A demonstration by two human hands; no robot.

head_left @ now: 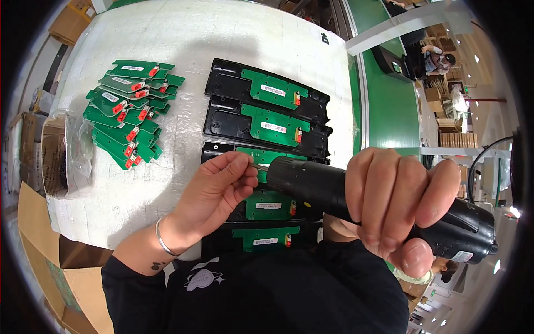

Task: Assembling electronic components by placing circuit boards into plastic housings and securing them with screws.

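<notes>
A black electric screwdriver (311, 181) is wrapped in the fingers of my right hand (397, 203), lying sideways with its nose toward the left. Its thin metal bit (258, 166) meets the pinched thumb and forefinger of my left hand (219, 186). Whatever sits between those fingertips is too small and hidden to name. Beneath both hands, several long black plastic panels lie in a column, each with a green circuit board on it, such as the upper board (272, 89) on its panel (228, 76). The screwdriver and hands cover parts of the middle ones.
A pile of loose green circuit boards (119, 119) with red connectors lies at the left on the white foam-covered table (183, 106). An open cardboard box (58, 158) with plastic lining stands at the left edge. Beyond the right edge runs a green surface (384, 111); people sit farther off.
</notes>
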